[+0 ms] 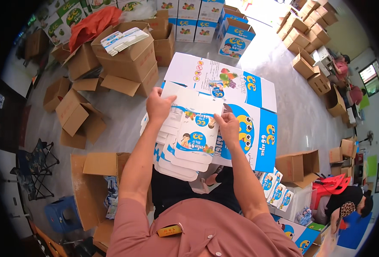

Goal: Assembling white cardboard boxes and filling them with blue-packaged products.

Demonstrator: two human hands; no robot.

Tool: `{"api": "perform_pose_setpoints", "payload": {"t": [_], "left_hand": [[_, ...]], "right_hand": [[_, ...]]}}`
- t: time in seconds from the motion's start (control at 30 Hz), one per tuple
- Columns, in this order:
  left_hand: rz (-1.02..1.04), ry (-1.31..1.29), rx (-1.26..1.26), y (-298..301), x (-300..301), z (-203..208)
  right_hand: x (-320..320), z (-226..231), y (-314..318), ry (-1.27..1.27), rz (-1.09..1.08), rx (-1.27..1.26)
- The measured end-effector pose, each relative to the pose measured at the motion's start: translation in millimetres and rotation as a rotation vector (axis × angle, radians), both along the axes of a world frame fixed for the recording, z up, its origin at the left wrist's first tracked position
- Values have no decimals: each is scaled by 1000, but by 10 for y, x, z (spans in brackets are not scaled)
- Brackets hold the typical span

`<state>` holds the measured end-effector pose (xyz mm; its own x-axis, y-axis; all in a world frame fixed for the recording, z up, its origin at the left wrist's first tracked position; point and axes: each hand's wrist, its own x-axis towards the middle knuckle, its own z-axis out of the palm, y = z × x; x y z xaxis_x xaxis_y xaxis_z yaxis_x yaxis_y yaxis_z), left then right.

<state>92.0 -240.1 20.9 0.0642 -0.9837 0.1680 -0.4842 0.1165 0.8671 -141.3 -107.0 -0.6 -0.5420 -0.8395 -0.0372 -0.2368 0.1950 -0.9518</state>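
Note:
A flat printed carton blank [196, 136], white with blue and fruit pictures, is spread between my hands. My left hand [158, 106] is closed on its upper left edge, thumb on the white flap. At its right edge my right hand [227, 127] pinches the card between thumb and fingers. Several more flat carton blanks [179, 165] lie fanned under it, towards my body. They rest on a large blue and white cardboard box [260, 124] with a cartoon face, which stands before me. My fingertips behind the card are hidden.
An open brown box [86, 188] with wrapped packs stands at my left, beside a blue stool [63, 214]. Filled small cartons [277, 192] are at my right, near an open brown box [298, 167]. Brown boxes [125, 55] are stacked ahead left. A person [341, 203] sits far right.

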Motion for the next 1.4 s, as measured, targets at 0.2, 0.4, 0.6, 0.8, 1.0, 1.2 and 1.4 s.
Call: {"api": "perform_pose_setpoints", "payload": {"t": [0.2,0.4,0.6,0.8,1.0,1.2,1.4], "left_hand": [[50,-208,-575,27,270,-174],[407,130,-240,1345,2123,613],[422,-227,628,3031,4016,-1329],[-203,-518,822,3346,3707,-1512],[-453,-709,827,3022,3785,-1846],[-480,-506,1073,2911,3618,-1885],[-621,-546,896,3244,3602,-1785]], "right_hand": [[-408,-601,-113,607,283,-40],[-328,-223,-109,327,90,126],[-284,-143,-49,231,164,146],[-310,-37,13,225,189,194],[-123,26,-35,286,163,213],[-180,20,-29,272,186,237],[-123,9,-4,287,167,172]]}}
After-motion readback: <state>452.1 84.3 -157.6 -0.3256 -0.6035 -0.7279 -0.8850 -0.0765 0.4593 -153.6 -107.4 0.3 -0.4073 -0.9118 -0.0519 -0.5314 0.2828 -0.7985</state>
